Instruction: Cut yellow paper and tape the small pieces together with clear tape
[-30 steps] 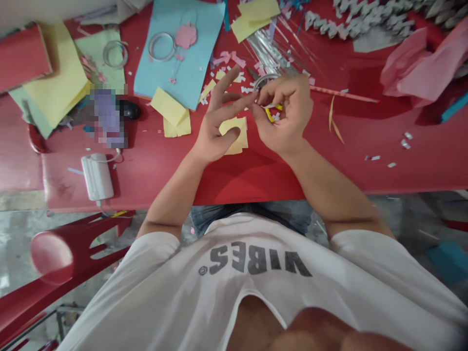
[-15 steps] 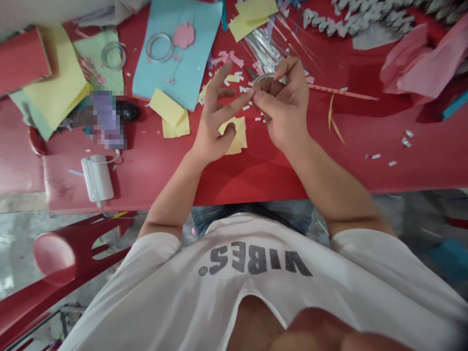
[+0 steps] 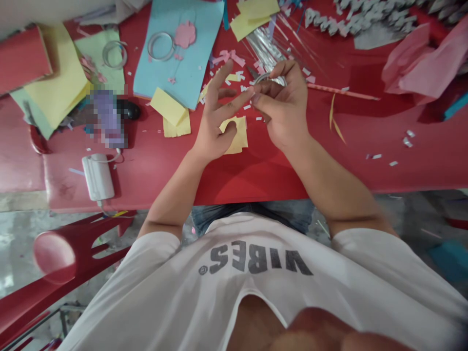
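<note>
My right hand [image 3: 283, 114] is closed, with its fingertips pinching a roll of clear tape [image 3: 273, 78] just above the red table [image 3: 402, 170]. My left hand [image 3: 215, 122] has its fingers spread. Its index fingertip touches the right thumb at the tape roll, and its thumb is folded in over a small yellow paper square [image 3: 240, 136] lying on the table. I cannot tell whether the thumb presses that paper. Small white and pink paper scraps [image 3: 234, 61] are scattered around both hands.
A light blue sheet [image 3: 197, 73] carries a second tape ring [image 3: 161, 46] and a pink cutout [image 3: 185, 35]. Yellow sheets [image 3: 170, 109], a white charger [image 3: 97, 176], pink tissue paper [image 3: 420, 63], a thin pink stick [image 3: 340, 92] and a red chair [image 3: 73, 253] are nearby.
The right hand turned and lifted slightly toward the tape roll. The yellow strip and white bit it pinched a second ago are no longer visible. The left hand stayed nearly still.
</note>
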The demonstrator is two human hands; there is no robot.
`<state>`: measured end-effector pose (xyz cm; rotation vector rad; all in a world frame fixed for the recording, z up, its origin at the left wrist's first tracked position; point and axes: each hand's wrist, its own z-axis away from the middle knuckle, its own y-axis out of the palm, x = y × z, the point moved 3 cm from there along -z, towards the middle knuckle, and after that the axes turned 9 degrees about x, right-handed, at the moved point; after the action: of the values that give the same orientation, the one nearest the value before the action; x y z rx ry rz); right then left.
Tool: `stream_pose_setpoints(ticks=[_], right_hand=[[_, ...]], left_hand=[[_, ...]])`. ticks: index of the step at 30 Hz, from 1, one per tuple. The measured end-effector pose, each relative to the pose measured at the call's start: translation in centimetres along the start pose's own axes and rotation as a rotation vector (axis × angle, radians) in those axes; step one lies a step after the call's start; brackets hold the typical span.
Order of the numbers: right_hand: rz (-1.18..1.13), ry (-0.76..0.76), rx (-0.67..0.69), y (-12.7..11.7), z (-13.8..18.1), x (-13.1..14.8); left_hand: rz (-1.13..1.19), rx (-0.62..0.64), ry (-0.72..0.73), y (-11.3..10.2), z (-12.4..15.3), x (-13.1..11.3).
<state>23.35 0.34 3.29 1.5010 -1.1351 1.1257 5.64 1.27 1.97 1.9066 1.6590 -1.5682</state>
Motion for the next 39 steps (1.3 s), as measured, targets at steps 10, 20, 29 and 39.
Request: stream_pose_setpoints(ticks=[10,20,29,39], right_hand=[[-0.051,-0.081,0.045,0.0,-0.2,-0.4],[0.007,-0.029,0.051,-0.9,-1.4,-1.4],[0.797,-0.142,0.257,-5.0,-1.8,-0.7],[0.921,-0.177,0.298,-4.6,-1.8,0.5]], left_hand=[[-0.017,-0.01,0.034,0.0,0.1,0.6],[0.266,-0.041,-0.115,0.5,0.6,0.7],[0.583,0.029,-0.29,-0.4,1.3,3.4],[0.691,-0.121,-0.452,-0.2,1.0,0.3]])
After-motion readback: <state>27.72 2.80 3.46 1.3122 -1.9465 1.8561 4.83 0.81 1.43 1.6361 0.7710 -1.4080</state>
